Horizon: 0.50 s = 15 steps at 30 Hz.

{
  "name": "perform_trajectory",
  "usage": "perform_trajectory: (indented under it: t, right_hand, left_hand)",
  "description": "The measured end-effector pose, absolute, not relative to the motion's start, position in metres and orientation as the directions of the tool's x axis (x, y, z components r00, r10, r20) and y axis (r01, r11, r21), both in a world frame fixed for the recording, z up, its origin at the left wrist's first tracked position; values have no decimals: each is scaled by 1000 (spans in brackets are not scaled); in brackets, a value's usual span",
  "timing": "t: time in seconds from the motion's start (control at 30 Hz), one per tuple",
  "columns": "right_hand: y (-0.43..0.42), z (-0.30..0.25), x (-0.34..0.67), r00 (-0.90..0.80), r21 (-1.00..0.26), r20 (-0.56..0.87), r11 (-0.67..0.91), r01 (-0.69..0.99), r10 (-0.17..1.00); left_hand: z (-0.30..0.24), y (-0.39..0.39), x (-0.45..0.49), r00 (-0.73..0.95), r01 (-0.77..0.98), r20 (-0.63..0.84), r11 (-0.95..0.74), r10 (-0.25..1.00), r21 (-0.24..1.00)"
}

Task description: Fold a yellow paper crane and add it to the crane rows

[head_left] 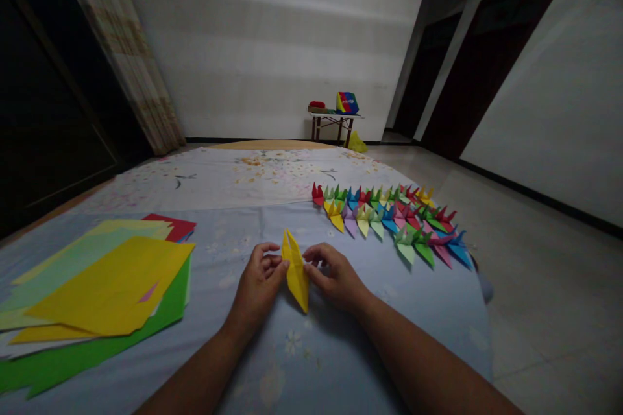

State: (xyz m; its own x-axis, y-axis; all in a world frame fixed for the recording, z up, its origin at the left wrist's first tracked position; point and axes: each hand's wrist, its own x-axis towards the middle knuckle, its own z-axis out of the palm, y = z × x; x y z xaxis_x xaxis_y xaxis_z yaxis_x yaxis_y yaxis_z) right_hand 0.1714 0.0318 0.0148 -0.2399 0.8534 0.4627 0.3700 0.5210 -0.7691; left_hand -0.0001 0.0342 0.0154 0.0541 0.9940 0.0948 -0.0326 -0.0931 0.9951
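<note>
A yellow paper origami crane (295, 272), still narrow and folded, stands nearly upright on its long axis between my hands. My left hand (257, 286) grips its left side with curled fingers. My right hand (335, 277) holds its right side with the fingertips. Part of the paper is hidden behind my fingers. To the right, several rows of multicoloured origami cranes (392, 222) lie on the blue bedsheet (233, 363). A loose pile of coloured paper sheets (104, 292), yellow, green and red, lies to the left of my left hand.
The blue sheet lies over a floral white cloth (228, 178) on a low bed or mat. Tiled floor (549, 311) runs along the right side. A small table (333, 118) with a red item and a colourful bag stands by the far wall.
</note>
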Motion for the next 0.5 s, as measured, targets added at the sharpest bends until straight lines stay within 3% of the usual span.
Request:
perform_trajectory:
  t: [0.27,0.5]
  right_hand:
    - [33,14,177,-381,-697,535,648,306,755]
    - [34,11,179,-461,-512,587,746,426,666]
  left_hand:
    - [18,38,-2,113,-13,124,-123,986,992]
    - [26,33,0,74,70,47,-53,996,996]
